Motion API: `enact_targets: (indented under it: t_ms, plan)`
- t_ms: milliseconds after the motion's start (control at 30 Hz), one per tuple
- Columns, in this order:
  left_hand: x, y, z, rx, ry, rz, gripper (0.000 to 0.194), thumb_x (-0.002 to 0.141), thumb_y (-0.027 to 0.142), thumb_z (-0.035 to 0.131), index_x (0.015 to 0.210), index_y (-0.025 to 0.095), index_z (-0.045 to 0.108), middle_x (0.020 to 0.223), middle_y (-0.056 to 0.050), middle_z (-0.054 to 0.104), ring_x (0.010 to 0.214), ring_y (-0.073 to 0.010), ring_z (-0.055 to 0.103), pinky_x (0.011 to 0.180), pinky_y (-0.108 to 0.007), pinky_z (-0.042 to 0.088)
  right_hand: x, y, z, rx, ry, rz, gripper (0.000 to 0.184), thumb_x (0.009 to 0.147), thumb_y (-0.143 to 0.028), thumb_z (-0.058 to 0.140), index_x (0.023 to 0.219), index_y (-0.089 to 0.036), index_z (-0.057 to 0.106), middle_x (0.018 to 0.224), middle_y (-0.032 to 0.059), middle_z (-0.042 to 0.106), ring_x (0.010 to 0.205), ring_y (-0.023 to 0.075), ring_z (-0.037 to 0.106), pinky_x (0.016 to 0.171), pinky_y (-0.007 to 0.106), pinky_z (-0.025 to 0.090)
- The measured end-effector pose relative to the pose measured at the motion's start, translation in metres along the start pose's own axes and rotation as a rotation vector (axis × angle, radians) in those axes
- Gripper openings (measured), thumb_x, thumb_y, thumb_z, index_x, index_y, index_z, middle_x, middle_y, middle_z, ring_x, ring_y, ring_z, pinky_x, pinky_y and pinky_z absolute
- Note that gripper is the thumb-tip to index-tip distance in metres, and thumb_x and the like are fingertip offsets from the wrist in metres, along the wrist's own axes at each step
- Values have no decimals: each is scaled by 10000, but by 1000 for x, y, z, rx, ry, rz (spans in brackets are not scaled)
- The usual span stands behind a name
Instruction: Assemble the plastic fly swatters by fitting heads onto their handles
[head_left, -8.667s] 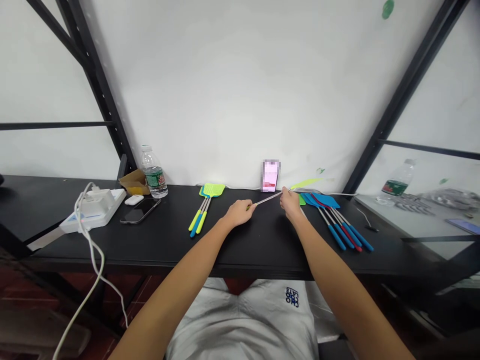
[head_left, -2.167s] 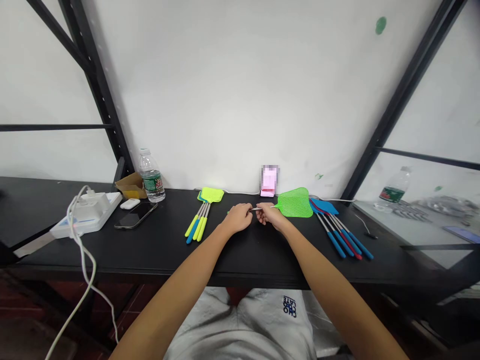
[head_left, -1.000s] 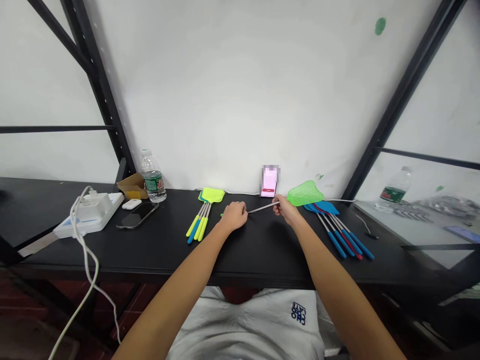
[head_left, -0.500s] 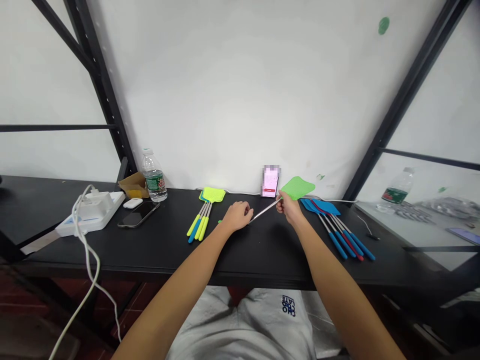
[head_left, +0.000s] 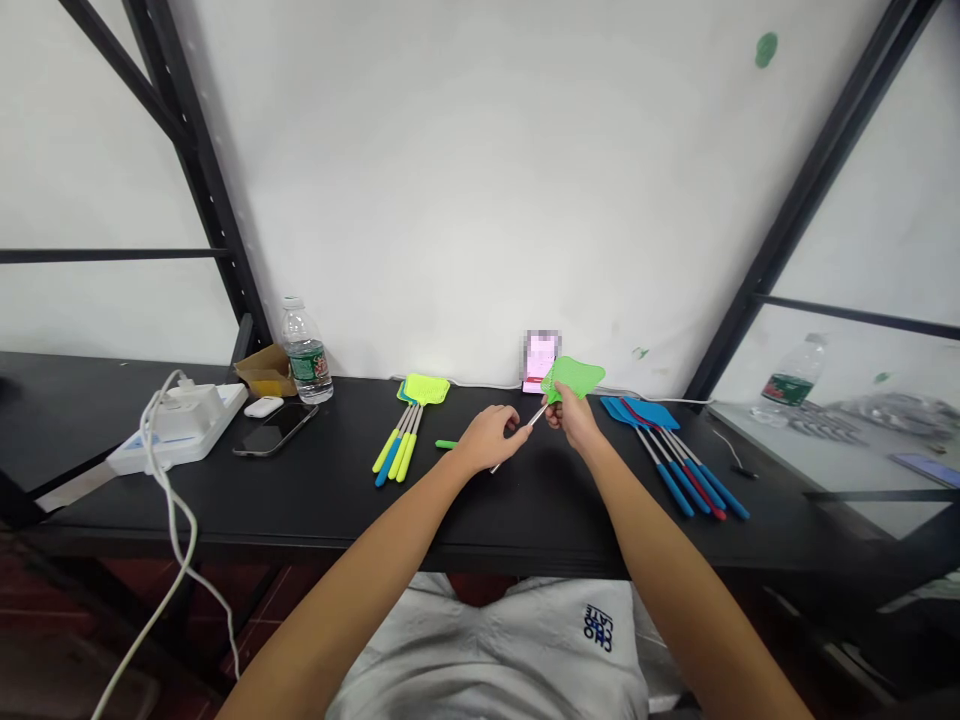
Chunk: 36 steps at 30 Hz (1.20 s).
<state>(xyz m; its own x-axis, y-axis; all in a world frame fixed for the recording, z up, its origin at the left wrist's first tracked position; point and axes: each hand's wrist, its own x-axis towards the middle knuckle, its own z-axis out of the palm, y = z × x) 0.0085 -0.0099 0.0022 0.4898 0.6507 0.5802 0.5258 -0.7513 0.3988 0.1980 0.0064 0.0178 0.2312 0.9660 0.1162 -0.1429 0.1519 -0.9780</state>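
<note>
A bright green fly swatter is in my right hand (head_left: 572, 418), whose fingers pinch it where the mesh head (head_left: 577, 378) meets the thin metal rod (head_left: 538, 414). The rod slants down and left, and its lower end is bare. My left hand (head_left: 487, 438) is at the rod with thumb and fingers apart; the thumb crosses over the rod, and I cannot tell whether it presses on it. A green handle (head_left: 445, 444) lies on the black table (head_left: 525, 520) left of my left hand, partly hidden by the wrist.
Left lie several yellow and blue fly swatters (head_left: 405, 440); right, several blue and red ones (head_left: 679, 455). A lit phone (head_left: 534, 352) leans on the wall. Farther left are a water bottle (head_left: 307, 355), a dark phone (head_left: 276, 430), a white case (head_left: 264, 407) and a power strip (head_left: 180, 425).
Over the last second the green swatter's head has swung left and its rod has steepened. The rod's lower end now shows bare, and the handle lies apart. My left hand's fingers have loosened.
</note>
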Motion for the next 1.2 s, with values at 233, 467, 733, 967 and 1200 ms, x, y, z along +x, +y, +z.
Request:
enact_targets:
  t_ms: [233, 467, 733, 967, 1200]
  plan:
    - [1, 8, -2, -82, -38, -52, 227, 882, 375, 532, 845, 178, 638, 794, -39, 669, 739, -164, 592, 690, -269, 428, -5, 12, 13, -186, -147, 32, 354, 861, -419, 524, 618, -164, 552, 446, 18, 515, 347, 98, 435, 345, 205, 302]
    - [2, 7, -2, -118, -47, -144, 214, 852, 293, 524, 729, 173, 651, 670, -13, 645, 618, -134, 538, 584, -244, 357, -10, 23, 19, -273, -263, 55, 339, 830, -383, 592, 576, -189, 480, 448, -11, 479, 353, 87, 430, 333, 196, 299]
    - [5, 8, 2, -39, -26, -171, 237, 831, 245, 498, 631, 178, 608, 606, -10, 594, 578, -131, 490, 571, -254, 310, -14, 18, 22, -290, -243, -23, 367, 821, -384, 582, 539, -183, 461, 451, -19, 461, 365, 76, 421, 354, 192, 300]
    - [5, 8, 0, -33, -3, -175, 268, 851, 257, 489, 610, 177, 575, 583, -3, 553, 567, -124, 447, 569, -252, 286, -6, 12, 14, -219, -125, -59, 313, 797, -388, 601, 588, -172, 514, 448, 2, 488, 373, 96, 433, 351, 210, 304]
    - [5, 8, 1, -87, 6, -126, 297, 861, 260, 490, 580, 175, 536, 547, 17, 500, 543, -108, 402, 558, -251, 264, 0, 3, 3, -72, -38, -86, 288, 789, -393, 653, 647, -176, 528, 457, -10, 463, 379, 101, 414, 350, 222, 288]
